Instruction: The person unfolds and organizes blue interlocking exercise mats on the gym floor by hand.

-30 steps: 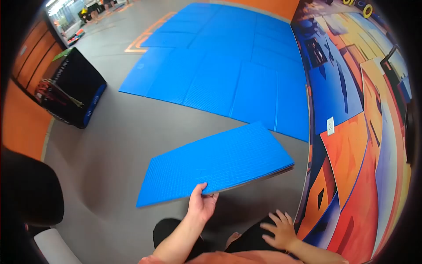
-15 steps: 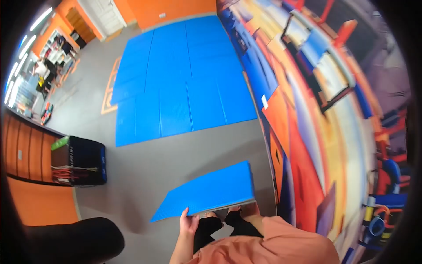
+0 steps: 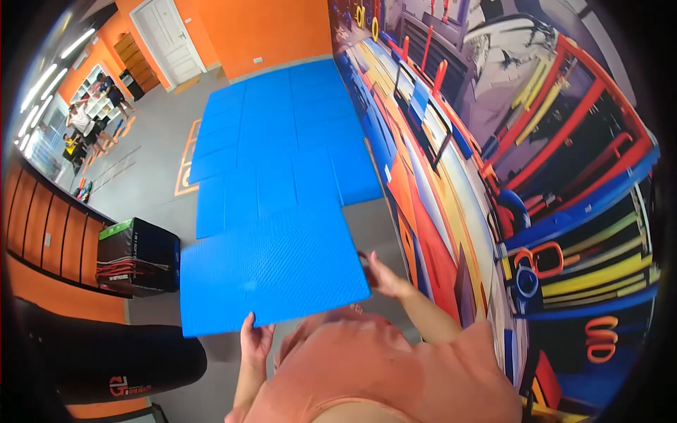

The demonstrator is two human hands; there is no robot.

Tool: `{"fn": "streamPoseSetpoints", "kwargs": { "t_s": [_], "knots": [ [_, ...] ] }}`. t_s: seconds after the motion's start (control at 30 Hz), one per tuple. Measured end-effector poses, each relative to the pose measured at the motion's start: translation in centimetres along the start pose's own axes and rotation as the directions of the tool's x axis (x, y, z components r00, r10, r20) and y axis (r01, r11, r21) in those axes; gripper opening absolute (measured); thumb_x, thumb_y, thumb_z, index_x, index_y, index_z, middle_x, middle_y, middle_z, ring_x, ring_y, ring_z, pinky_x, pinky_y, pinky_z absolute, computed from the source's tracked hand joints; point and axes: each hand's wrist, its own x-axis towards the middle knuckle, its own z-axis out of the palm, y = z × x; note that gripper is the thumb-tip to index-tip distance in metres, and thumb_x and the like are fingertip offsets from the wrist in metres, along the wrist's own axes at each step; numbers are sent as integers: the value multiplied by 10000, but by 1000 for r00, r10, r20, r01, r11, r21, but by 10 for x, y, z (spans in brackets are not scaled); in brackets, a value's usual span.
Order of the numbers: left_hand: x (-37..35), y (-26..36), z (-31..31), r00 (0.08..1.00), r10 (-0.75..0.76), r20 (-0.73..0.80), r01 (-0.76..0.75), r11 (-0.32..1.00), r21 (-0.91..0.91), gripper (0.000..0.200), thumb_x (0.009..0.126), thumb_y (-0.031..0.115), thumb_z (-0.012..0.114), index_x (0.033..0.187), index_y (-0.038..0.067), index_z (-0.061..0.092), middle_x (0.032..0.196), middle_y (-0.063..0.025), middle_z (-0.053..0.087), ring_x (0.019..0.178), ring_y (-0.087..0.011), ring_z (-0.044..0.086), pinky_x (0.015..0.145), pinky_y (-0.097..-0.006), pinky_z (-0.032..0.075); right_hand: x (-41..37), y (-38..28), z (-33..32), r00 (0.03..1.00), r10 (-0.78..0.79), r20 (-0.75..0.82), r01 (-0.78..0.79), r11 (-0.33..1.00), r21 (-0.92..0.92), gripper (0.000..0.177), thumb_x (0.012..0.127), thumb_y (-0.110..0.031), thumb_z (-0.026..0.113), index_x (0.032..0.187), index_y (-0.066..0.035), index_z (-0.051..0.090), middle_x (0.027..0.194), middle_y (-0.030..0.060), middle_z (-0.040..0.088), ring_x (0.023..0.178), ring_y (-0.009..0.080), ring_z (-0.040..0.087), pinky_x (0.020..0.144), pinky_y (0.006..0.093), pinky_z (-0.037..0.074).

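Observation:
A textured blue foam mat [image 3: 275, 271] is held up in front of me, tilted above the floor. My left hand [image 3: 257, 341] grips its near edge, thumb on top and fingers underneath. At the mat's right side, my right hand [image 3: 384, 275] is closed at the edge, its fingers partly hidden behind the side. Beyond, more blue mats [image 3: 271, 134] lie side by side on the grey floor, and the held mat overlaps their near end in this view.
A colourful mural wall [image 3: 430, 204] runs along the right. On the left stand a black box [image 3: 144, 247] with cords on its side and a black padded cylinder [image 3: 120, 359]. A white door [image 3: 168, 42] is at the back; people [image 3: 84, 123] are far left.
The held mat has come up and left, turning more of its top towards me. My right hand has moved from the near edge to the right side; my left stays on the near edge.

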Motion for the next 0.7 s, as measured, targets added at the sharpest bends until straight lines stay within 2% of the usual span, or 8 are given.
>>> {"fn": "streamPoseSetpoints", "kwargs": {
  "t_s": [0.07, 0.17, 0.23, 0.3, 0.4, 0.5, 0.6, 0.7],
  "knots": [
    [16, -6, 0, 996, -65, 64, 61, 996, 71, 543, 896, 132, 738, 1383, 49, 513, 1388, -116, 608, 1257, -313, 598, 1098, -487, 491, -17, 1, 35, 917, -380, -122, 359, 918, -167, 800, 1025, -424, 603, 1613, -74, 189, 1523, 126, 467, 1307, 283, 536, 1085, 438, 441],
    [16, -5, 13, 971, -194, 144, 173, 975, 142, 540, 905, 145, 728, 1389, 50, 508, 1401, -109, 599, 1263, -310, 593, 1097, -486, 494, -59, 18, 65, 800, -442, -406, 249, 860, -444, 922, 911, -292, 764, 1604, -33, 213, 1464, 195, 512, 1348, 298, 499, 1103, 439, 423],
    [13, 1, 3, 943, -287, 168, 234, 932, 277, 544, 917, 175, 721, 1400, 53, 502, 1414, -101, 589, 1277, -302, 582, 1095, -482, 488, -105, 59, 69, 842, -373, -390, 274, 918, -286, 912, 851, -193, 804, 1578, -17, 282, 1525, 188, 445, 1393, 300, 449, 1114, 429, 412],
    [17, -11, -4, 910, -377, 175, 285, 873, 396, 549, 929, 205, 714, 1411, 56, 497, 1427, -93, 578, 1290, -294, 572, 1094, -479, 481, -130, 106, 74, 620, -584, -524, 383, 808, -447, 840, 849, -145, 786, 1549, -15, 342, 1498, 183, 471, 1369, 298, 473, 1110, 424, 416],
    [23, -22, -10, 896, -401, 190, 221, 774, 593, 666, 938, 381, 702, 1473, 88, 436, 1510, -87, 499, 1369, -279, 484, 1114, -481, 402, -170, 152, 115, 486, -567, -665, 503, 804, -318, 817, 842, -92, 759, 1544, -21, 346, 1480, 171, 486, 1358, 295, 480, 1116, 424, 410],
    [21, -24, 2, 850, -496, 177, 236, 660, 713, 625, 973, 438, 631, 1459, 86, 455, 1492, -100, 519, 1324, -285, 529, 1078, -483, 448, -189, 200, 155, 339, -576, -743, 658, 710, -250, 844, 847, -54, 728, 1569, -57, 291, 1484, 154, 470, 1364, 277, 466, 1118, 417, 405],
    [4, -26, 12, 768, -622, 151, 454, 695, 558, 610, 1020, 522, 477, 1436, 77, 493, 1436, -138, 570, 1252, -320, 594, 1000, -487, 526, -209, 244, 203, 232, -548, -804, 696, 671, -256, 871, 849, -43, 726, 1582, -73, 257, 1484, 147, 466, 1368, 263, 459, 1121, 408, 400],
    [-7, -25, -6, 758, -634, 151, 468, 691, 551, 615, 1016, 504, 489, 1459, 78, 478, 1443, -135, 566, 1268, -329, 584, 1029, -487, 514, -231, 291, 252, 121, -596, -794, 708, 612, -352, 887, 849, -46, 731, 1587, -81, 241, 1478, 145, 471, 1368, 258, 459, 1125, 404, 391]
  ]
}}
